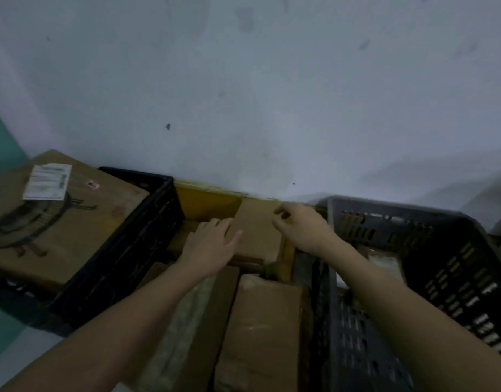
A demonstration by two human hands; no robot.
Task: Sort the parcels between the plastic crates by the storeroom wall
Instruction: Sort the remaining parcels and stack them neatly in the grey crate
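Nearest, two brown parcels (257,329) lie side by side in the yellow crate (206,202). Beyond them, the left hand (209,244) rests flat, fingers straight, on a small cardboard parcel (257,233) at the crate's far end; the right hand (303,227) hovers over its right edge, fingers loosely curled, holding nothing. A black crate (124,244) on the left carries a labelled box (59,222); a grey crate (413,250) stands on the right, all by the wall (243,94).

Lighting was dim, flat, bluish; no glare, shadows faint. Whole frame was soft with motion blur; wide-angle bending showed at edges.
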